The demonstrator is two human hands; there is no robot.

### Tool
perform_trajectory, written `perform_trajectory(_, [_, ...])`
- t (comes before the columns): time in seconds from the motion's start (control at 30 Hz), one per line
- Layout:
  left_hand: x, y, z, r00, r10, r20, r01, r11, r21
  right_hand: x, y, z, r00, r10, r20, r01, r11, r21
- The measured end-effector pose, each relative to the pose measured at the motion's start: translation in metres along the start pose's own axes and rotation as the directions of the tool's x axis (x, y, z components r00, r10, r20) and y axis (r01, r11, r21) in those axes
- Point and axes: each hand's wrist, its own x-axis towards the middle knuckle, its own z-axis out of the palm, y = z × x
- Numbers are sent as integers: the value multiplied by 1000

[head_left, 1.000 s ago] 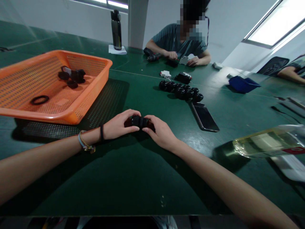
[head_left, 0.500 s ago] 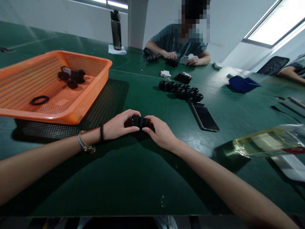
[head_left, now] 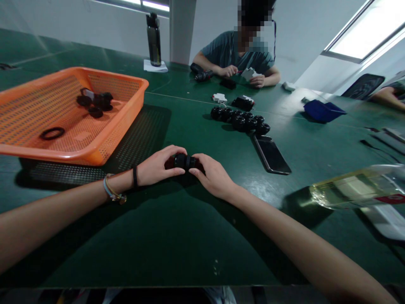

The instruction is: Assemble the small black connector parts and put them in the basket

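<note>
The left hand (head_left: pixel 160 165) and the right hand (head_left: pixel 215 172) are each closed on one end of a black part (head_left: pixel 185 161). The black part is held between the fingers and thumbs, low over the near half of the desk (head_left: pixel 177 236). Its ends are partly hidden by the fingers; whether it touches the desk cannot be told.

An orange basket (head_left: pixel 125 117) is located on the desk to the left of the hands. It contains a cluster of dark pieces (head_left: pixel 101 101) near its far side and, apart from these, a black ring (head_left: pixel 47 138) lying flat.

A group of round black parts (head_left: pixel 239 123) is positioned beyond the hands, to the right. A phone (head_left: pixel 272 157) lies screen up at the near end of this group. Further right, a clear bottle (head_left: pixel 357 188) with yellowish contents lies on its side. A dark bottle (head_left: pixel 154 44) stands upright on white paper (head_left: pixel 162 67) at the far side. A person (head_left: pixel 223 51) across the desk holds a white piece (head_left: pixel 249 74); a power drill (head_left: pixel 204 76) lies nearby.
</note>
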Motion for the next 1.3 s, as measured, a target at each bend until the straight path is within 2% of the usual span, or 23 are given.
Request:
perform_trajectory(0.3, [-1,5,-2,1000,-13,-5,13,1000,-8,-3,0,-1,996,-59,-63,62,997,42])
perform_trajectory(0.77, [0,0,0,1000,-3,-4,3,1000,-4,-1,1,1,999,-21,-30,21,1000,4])
perform_trajectory(1.3, [-3,6,1,999,-1,-34,0,999,-43,-1,-1,0,1000,2,18,-1,999,-32])
